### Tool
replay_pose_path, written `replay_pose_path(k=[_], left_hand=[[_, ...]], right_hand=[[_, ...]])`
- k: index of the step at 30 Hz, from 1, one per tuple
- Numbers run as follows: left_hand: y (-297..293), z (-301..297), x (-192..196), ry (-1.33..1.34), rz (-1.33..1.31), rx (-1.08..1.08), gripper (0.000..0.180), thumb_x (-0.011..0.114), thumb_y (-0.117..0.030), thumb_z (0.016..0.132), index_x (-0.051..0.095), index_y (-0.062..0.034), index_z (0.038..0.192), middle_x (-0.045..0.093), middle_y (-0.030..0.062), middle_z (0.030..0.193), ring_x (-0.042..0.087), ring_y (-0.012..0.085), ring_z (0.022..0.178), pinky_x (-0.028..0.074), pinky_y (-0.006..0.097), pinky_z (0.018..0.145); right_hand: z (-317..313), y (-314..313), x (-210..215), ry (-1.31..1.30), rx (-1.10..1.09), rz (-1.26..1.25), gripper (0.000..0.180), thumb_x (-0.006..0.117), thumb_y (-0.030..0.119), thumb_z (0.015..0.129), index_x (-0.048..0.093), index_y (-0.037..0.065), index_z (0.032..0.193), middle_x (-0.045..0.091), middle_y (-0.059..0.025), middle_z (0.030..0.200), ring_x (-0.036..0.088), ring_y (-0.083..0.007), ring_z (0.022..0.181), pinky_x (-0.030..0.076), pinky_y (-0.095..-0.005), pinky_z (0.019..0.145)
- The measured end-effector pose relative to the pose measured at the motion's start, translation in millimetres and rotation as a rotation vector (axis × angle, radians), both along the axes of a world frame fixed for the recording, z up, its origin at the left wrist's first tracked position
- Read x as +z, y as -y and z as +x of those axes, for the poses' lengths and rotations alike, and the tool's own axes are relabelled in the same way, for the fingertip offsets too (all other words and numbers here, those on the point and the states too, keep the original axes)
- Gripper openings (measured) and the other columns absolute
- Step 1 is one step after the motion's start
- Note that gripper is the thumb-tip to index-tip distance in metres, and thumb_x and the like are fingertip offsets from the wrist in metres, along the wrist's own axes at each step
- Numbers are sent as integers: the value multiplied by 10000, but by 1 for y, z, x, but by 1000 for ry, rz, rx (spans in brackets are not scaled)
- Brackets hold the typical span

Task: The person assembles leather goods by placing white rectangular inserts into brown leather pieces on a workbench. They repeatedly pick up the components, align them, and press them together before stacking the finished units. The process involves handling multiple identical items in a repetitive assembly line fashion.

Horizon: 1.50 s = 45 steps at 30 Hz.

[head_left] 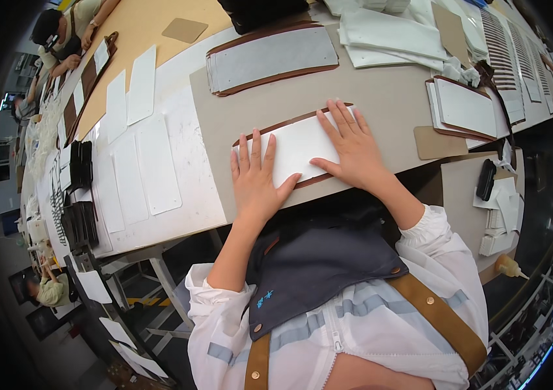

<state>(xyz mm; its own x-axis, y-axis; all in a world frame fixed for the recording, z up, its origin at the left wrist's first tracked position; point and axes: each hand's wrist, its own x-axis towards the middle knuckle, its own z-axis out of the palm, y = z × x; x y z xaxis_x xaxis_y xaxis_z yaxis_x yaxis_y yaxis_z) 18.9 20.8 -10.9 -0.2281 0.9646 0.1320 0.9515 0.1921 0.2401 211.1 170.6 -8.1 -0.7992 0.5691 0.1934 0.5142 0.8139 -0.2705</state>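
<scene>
A white rectangular panel (302, 147) lies on a brown piece (316, 181) whose edges show along its long sides. Both rest on the grey work mat (393, 97) in front of me. My left hand (254, 177) is flat on the panel's left end, fingers spread and pointing away. On the right end my right hand (352, 148) presses down, its fingers spread and its thumb stretched inward across the panel. Beyond them lies a stack of grey-white panels with brown edges (270, 58). What lies under my palms is hidden.
White panels (159, 162) lie on the table to the left, near black stacked pieces (81, 221). More brown-edged white panels (465, 107) and a tan card (440, 143) are at right. White sheets (387, 36) pile up at the back. Another person (68, 32) works at far left.
</scene>
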Motion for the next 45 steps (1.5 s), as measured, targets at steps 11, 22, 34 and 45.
replay_pose_path(k=[11,22,34,45], left_hand=[[5,-7,-10,102,156,43,909,580,-595,957,295,5,1577,193,229,1667,123,438,1549,133,557,1238],[28,-4,-5,380,686,256,329,552,-97,999,599,-15,1314,593,141,1361,484,348,1331,360,460,1133],[16,-44,19,1703,570,391,614,361,-440,1106,447,64,1447,604,228,1362,626,296,1248,517,356,1038],[23,-52,11,1286,114,380,531,648,-106,972,474,30,1455,666,25,815,552,42,729,454,225,649]], right_hand=[[-21,-79,11,-385,63,-53,441,713,139,918,603,1,1321,583,-176,1411,518,-367,1335,422,-431,1111],[-99,-147,-14,-334,423,458,111,658,80,880,617,37,974,664,-104,1060,639,-284,1024,511,-392,925],[-68,-85,41,-614,412,107,172,659,-9,874,608,25,1036,709,-130,1215,705,-344,855,577,-395,725],[35,18,9,-357,341,97,103,641,-25,796,609,-3,892,642,-146,1352,667,-305,1198,602,-358,869]])
